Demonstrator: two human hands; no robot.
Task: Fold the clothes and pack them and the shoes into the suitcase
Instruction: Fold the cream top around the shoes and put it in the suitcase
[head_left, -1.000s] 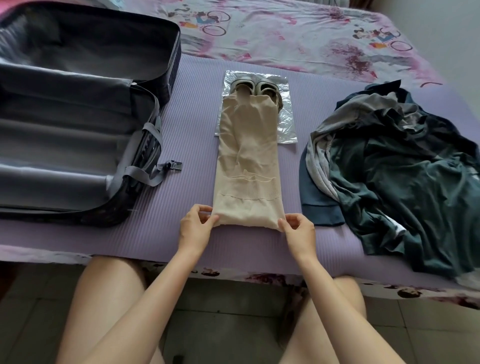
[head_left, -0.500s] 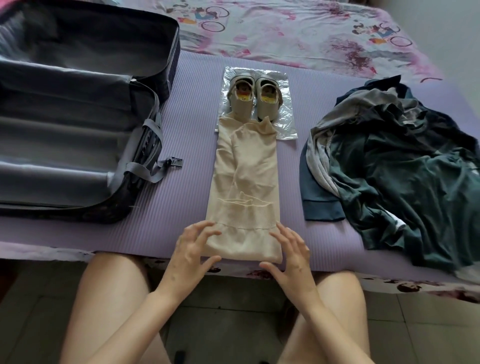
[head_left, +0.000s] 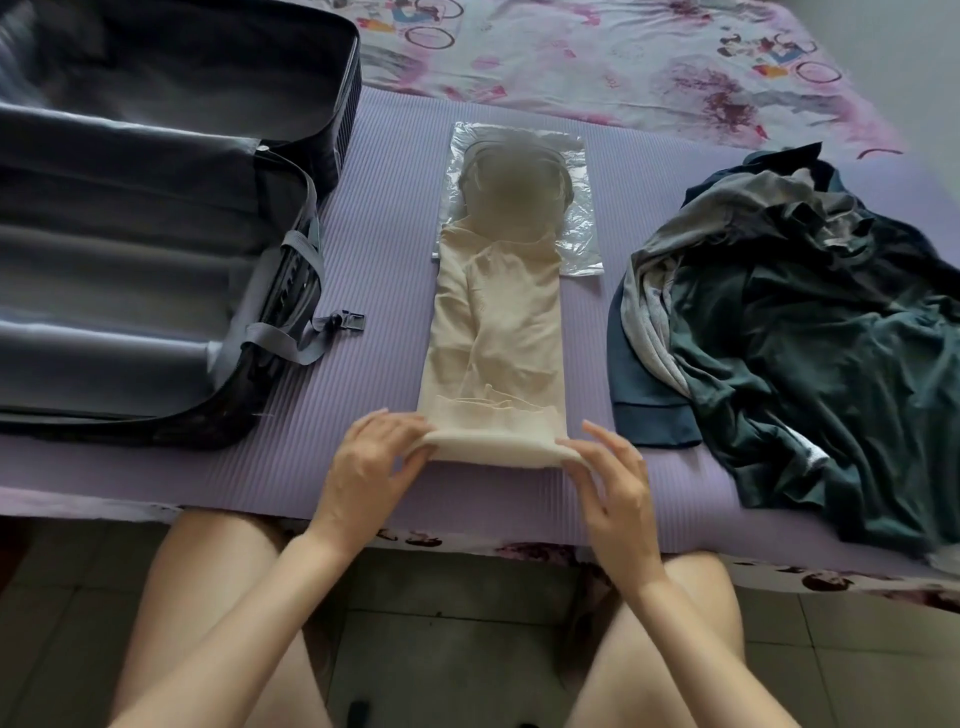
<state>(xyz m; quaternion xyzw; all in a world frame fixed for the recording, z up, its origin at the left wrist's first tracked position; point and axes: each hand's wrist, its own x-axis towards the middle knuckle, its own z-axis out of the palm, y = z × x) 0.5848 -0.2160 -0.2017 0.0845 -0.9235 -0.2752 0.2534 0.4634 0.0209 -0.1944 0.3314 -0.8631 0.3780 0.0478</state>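
Folding: left hand (head_left: 371, 462) and right hand (head_left: 610, 480) pinch the beige garment (head_left: 493, 332) at its near end. Next probably needs an even fold toward the far end.

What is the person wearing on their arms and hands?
Nothing that shows. The left hand and right hand are bare, with no gloves or rings to see. The forearms are bare too: no sleeves, watch or bracelet in view.
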